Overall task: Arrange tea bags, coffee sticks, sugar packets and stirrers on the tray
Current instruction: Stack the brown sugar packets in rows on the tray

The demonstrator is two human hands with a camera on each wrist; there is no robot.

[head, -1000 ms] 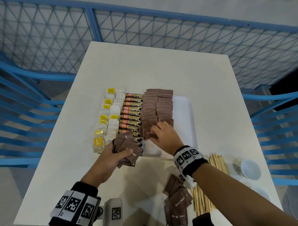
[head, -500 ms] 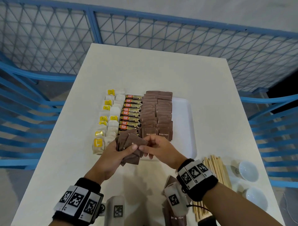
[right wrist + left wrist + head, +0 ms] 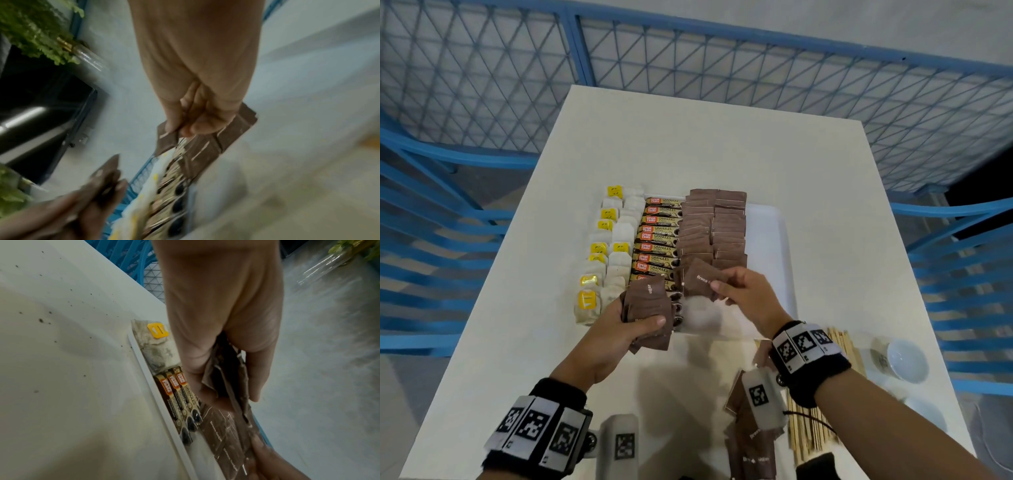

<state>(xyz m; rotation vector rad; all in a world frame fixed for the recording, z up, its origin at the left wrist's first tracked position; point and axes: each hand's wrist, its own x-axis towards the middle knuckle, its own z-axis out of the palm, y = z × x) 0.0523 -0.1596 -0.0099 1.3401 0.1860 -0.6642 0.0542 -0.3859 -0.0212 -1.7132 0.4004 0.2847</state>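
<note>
A blue lattice fence point(image 3: 722, 65) fills the top of the head view, and blue slatted chairs point(image 3: 969, 260) flank the white bench point(image 3: 722, 147) at the left and right edges. At lower right a white cup point(image 3: 905, 360) stands beside a sheaf of wooden stirrers point(image 3: 811, 431), which the right wrist partly covers; loose brown packets point(image 3: 755, 452) lie at the bottom edge just left of them. In the centre sits the white tray point(image 3: 768, 246), filled from the left with two columns of tea bags point(image 3: 616, 246) with yellow tags, a column of coffee sticks point(image 3: 659, 236), and two columns of brown sugar packets point(image 3: 714, 226); its right strip is bare. The left hand point(image 3: 619, 329), low and left of centre, has its grip curled round a fanned stack of sugar packets point(image 3: 649, 308), over the tray's near edge and hiding the nearest coffee sticks. The right hand point(image 3: 744, 296) pinches a single sugar packet point(image 3: 698, 279) over the near end of the brown columns.
</note>
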